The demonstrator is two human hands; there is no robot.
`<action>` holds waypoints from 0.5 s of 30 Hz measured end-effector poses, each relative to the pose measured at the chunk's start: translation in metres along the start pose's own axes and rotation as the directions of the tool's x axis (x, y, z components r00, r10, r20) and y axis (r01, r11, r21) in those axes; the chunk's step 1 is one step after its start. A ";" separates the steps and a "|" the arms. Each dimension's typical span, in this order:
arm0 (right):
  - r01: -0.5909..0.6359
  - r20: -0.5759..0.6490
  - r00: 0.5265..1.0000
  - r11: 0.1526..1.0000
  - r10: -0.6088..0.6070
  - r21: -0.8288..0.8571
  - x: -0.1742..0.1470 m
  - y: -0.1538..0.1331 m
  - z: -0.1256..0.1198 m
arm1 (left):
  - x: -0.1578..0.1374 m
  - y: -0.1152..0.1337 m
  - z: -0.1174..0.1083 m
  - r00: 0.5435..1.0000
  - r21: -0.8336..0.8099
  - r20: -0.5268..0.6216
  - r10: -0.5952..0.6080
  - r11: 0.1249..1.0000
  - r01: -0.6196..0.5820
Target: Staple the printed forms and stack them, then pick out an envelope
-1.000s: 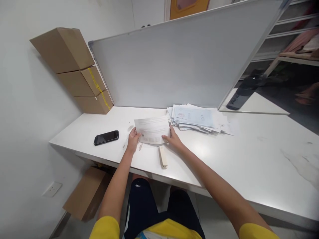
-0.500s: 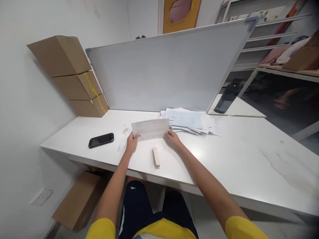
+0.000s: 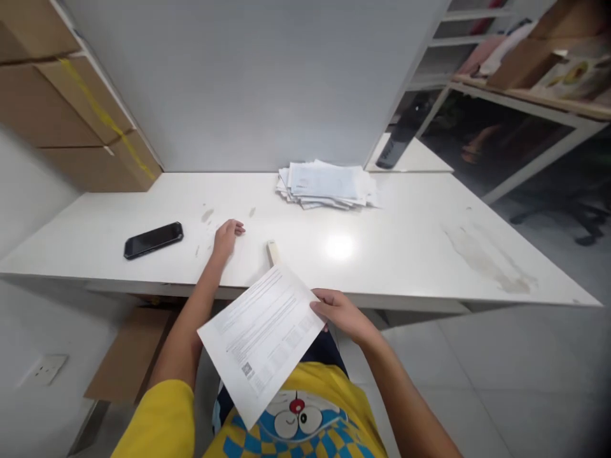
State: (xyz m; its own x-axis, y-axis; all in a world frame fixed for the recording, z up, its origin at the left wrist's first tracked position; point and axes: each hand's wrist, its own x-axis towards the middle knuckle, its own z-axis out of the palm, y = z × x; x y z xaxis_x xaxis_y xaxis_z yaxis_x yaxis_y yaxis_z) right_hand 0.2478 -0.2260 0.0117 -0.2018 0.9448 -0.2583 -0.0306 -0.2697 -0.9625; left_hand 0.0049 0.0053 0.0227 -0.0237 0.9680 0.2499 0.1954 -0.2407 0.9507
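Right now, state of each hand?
Left hand: holds nothing, fingers loosely curled, resting on the table.
Right hand: closed on the printed sheet, held above the lap.

You see a bright, evenly lit scene with light falling from overhead. A round glare spot sits on the tabletop (image 3: 340, 247), washing out the surface there. Shadows are soft and faint; the darkest areas lie under the tabletop and beneath the shelves at upper right. Wide-angle distortion bends straight lines toward the frame edges, and the corners darken. The cardboard boxes (image 3: 71, 121) at upper left appear smeared by motion blur. Print on the sheet (image 3: 260, 334) is too fine to read.
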 end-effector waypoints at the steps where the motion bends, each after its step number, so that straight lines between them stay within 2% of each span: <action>1: -0.033 -0.014 0.999 0.999 0.034 0.012 -0.007 0.004 0.002 | 0.001 -0.003 0.002 0.999 0.017 0.032 0.010 1.000 -0.011; 6: -0.026 -0.222 0.974 0.991 0.055 0.133 -0.010 0.023 -0.005 | 0.005 -0.017 0.006 0.993 0.097 0.107 0.041 0.994 -0.052; 13: -0.039 -0.238 0.967 0.976 0.091 0.213 -0.011 0.014 -0.009 | 0.003 -0.022 0.004 0.990 0.136 0.126 0.071 0.987 -0.088; 15: -0.013 -0.283 0.956 0.975 0.076 0.220 -0.011 0.012 -0.007 | 0.001 -0.020 0.002 0.989 0.163 0.133 0.069 0.983 -0.091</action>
State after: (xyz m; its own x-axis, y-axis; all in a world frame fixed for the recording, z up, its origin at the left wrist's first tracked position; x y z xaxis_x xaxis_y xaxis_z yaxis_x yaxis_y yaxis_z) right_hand 0.2567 -0.2386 0.0026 0.0818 0.9354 -0.3439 -0.2427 -0.3159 -0.9172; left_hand 0.0029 0.0113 0.0035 0.1207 0.9499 0.2884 0.3536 -0.3126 0.8816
